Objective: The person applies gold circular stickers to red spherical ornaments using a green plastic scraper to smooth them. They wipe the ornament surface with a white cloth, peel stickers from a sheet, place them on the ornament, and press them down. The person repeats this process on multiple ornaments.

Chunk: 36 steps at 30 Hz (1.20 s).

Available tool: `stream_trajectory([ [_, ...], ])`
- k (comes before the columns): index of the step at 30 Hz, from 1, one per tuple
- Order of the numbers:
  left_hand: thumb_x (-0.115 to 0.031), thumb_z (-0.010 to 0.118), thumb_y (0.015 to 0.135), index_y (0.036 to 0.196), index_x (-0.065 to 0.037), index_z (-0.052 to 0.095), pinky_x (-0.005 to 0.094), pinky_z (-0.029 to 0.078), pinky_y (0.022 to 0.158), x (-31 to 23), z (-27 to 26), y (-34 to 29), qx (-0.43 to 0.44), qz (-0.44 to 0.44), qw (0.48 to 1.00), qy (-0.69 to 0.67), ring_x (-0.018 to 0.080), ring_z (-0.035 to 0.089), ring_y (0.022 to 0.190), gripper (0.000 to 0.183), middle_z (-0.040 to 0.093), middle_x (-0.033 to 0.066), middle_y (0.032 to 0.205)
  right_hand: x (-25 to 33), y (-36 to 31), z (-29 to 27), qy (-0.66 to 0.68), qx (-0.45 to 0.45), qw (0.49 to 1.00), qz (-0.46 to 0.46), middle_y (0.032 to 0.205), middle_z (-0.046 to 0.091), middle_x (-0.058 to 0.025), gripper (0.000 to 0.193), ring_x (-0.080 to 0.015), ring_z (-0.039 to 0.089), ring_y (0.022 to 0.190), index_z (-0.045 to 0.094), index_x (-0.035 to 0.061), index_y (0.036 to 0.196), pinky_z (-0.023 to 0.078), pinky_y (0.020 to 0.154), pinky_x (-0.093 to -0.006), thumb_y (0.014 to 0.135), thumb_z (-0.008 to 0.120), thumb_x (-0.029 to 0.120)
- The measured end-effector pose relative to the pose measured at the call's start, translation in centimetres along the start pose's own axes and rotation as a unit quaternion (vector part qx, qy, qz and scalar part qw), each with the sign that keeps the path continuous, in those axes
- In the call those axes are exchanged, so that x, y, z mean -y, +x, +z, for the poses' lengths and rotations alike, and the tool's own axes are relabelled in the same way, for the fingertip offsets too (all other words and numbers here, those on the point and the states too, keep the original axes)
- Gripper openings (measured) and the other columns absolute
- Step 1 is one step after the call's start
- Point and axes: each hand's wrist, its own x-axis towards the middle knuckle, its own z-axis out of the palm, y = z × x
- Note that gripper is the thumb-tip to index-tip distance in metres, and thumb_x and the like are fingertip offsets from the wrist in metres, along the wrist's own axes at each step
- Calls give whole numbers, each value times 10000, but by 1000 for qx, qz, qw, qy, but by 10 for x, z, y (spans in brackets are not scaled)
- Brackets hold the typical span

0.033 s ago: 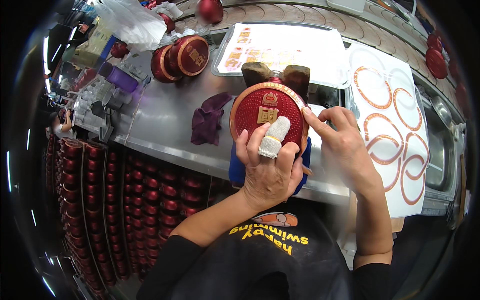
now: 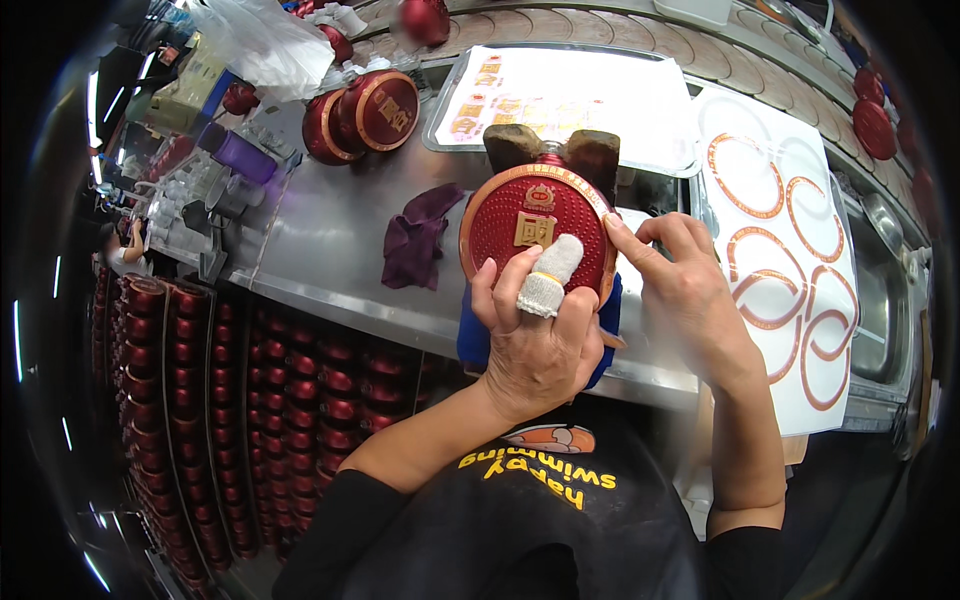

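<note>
A round, dark red bottle (image 2: 490, 215) with a studded face rests before me, gold emblems on its face and an orange-gold band around its rim. Its narrow neck points away, between two dark support blocks (image 2: 593, 160); something blue (image 2: 474, 335) lies beneath. My left hand (image 2: 540, 345) grips the lower part of the bottle with bent fingers. A pale knitted finger cover (image 2: 545, 285) is on one finger, which presses the face. The loose end of a thin orange strip (image 2: 612, 341) sticks out beside the thumb. My right hand (image 2: 685, 285) touches the right rim with its thumb, other fingers loosely curled and apart.
A purple cloth (image 2: 415, 240) lies left of the bottle on the metal counter (image 2: 330, 255). Two more red bottles (image 2: 385, 110) stand beyond. A tray (image 2: 440, 125) holds a decal sheet; another sheet with orange rings (image 2: 720, 270) lies right. Racks of red bottles (image 2: 300, 385) fill the lower left.
</note>
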Motion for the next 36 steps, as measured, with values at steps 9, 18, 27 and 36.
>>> stream_trajectory([
  [9,-92,704,762,928,-124,633,585,193,1182,9,-16,7,-46,32,998,6,378,582,1175,183,661,160,1203,4,-5,0,-52,9,999,0,1088,603,-128,672,-332,574,1110,619,129,1431,511,899,-437,790,619,-74],
  [18,-177,706,807,956,-175,635,618,231,1132,12,-16,7,-22,74,997,14,288,570,1209,165,675,75,1160,16,-18,-9,-79,24,997,-4,1094,607,-100,633,-298,568,1134,633,142,1413,474,815,-415,805,620,-36],
  [27,-192,714,801,943,-171,636,623,233,1128,14,-14,3,-19,60,998,-5,287,562,1219,163,671,88,1141,17,-15,-7,-75,13,997,-5,1102,611,-96,603,-301,567,1135,652,125,1376,480,807,-424,794,626,-34],
  [36,-124,759,780,935,-146,639,600,224,1147,13,-14,1,-24,49,998,-32,326,615,1138,197,686,103,1120,13,-7,-4,-72,9,997,-21,1085,611,-88,593,-295,584,1107,642,100,1377,477,816,-417,795,643,-15],
])
